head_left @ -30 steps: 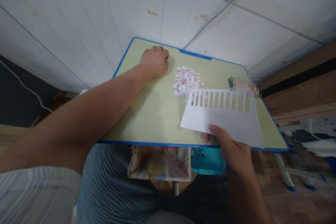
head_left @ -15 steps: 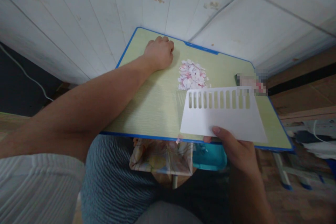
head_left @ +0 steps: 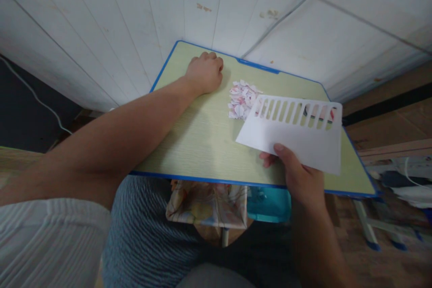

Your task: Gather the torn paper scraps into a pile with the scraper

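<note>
Across the pale, blue-edged table (head_left: 199, 144), beginning at the left, we find the left hand (head_left: 204, 74) resting with its fingers curled into a loose fist; we cannot tell whether anything is inside. Below the table's near edge, we note a patterned, fabric-lined container (head_left: 216, 210). Next on the tabletop, just right of the fist and apart from it, lies the heap of torn paper scraps (head_left: 240, 100), pale with pink marks. Further right, below the edge, sits a teal tray (head_left: 270, 218). Above it the right hand (head_left: 303, 181) pinches the white slotted panel (head_left: 310, 146), thumb on top, fingers beneath. Half a second ago we saw the panel nearer the front edge and a scrap at that edge above the container; now the panel is farther in, its slotted side overlaps our view of the heap's right margin, and that scrap is no longer visible there. We cannot confirm contact with the heap. Through the rightmost slots shows a pinkish, dark-edged object (head_left: 332, 114), unidentified.
</note>
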The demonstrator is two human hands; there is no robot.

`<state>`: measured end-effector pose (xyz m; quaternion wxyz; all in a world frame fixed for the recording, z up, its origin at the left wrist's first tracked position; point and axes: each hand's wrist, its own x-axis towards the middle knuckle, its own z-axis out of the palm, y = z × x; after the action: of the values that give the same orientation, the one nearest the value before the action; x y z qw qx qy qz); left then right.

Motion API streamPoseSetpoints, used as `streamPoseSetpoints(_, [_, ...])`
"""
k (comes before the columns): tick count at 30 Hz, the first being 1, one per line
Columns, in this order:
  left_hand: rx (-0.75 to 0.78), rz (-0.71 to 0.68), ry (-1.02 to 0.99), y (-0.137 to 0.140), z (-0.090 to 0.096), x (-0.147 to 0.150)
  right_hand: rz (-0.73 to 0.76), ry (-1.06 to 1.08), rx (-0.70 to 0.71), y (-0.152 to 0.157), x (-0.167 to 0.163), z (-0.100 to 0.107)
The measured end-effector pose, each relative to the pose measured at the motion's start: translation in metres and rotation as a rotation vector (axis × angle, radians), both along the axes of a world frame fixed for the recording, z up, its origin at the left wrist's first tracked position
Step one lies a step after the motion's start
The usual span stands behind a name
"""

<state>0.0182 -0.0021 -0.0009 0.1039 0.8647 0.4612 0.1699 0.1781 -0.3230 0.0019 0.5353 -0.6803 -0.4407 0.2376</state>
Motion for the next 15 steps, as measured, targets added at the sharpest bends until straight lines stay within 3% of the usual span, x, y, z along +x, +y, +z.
streamPoseSetpoints(5, [0.039, -0.01, 0.03, 0.0, 0.0, -0.001, 0.112, -0.089, -0.064, 0.016, -0.001, -0.001])
streamPoseSetpoints(15, [0.004, 0.001, 0.029, -0.002, 0.002, -0.002, 0.217, -0.092, -0.076, 0.004, 0.008, -0.003])
